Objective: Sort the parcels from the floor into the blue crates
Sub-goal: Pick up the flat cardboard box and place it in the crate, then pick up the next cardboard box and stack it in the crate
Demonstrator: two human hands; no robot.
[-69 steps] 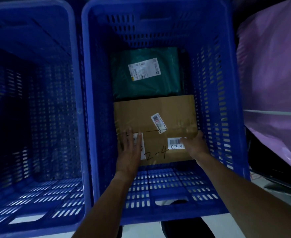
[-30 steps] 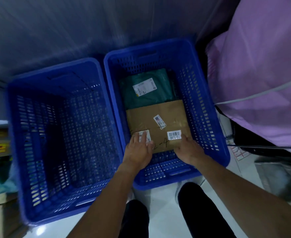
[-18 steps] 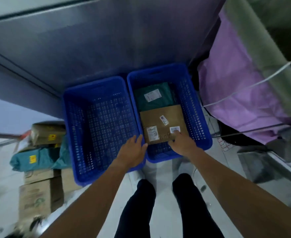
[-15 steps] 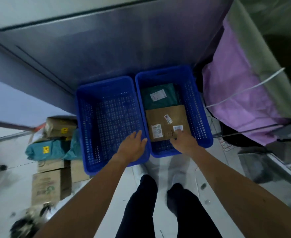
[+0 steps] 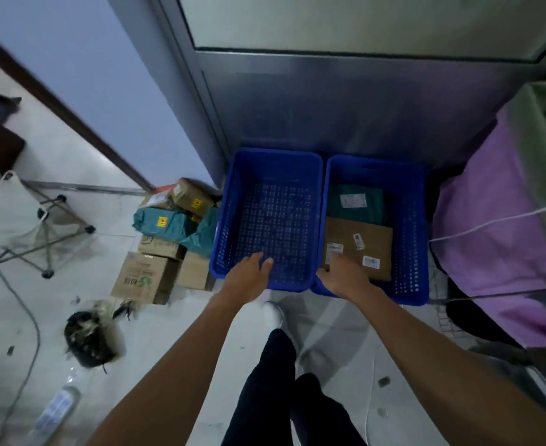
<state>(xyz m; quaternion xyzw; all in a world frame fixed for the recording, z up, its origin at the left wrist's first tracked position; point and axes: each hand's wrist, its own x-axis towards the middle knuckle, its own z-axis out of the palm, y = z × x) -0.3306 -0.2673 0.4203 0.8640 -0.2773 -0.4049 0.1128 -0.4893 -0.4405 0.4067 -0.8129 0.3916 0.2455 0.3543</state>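
Nearest to us, both our hands are out over the near rims of the two blue crates. Our left hand (image 5: 249, 275) hangs over the near wall of the left crate (image 5: 266, 157), its grip spread flat and loose, fingers apart, holding nothing. Our right hand (image 5: 342, 277) reaches over the near wall of the right crate (image 5: 410, 296), its grip likewise open and empty, fingertips at or just over the near edge of the brown cardboard parcel (image 5: 358, 243); we cannot tell whether they touch it.

That flat carton lies in the near half of the right crate, with a green poly mailer (image 5: 355, 204) behind it against the far wall. The left crate looks empty.

Left of the left crate, on the floor, sits the pile of parcels (image 5: 168, 239) yet to be sorted: stiff cardboard boxes below, teal plastic bags slumped across them. We judge the boxes rigid and best taken with both hands on opposite sides, since the bigger ones may carry some weight. The bags look soft, light and slick, so pinching a gathered fold or scooping from beneath should serve better than squeezing.
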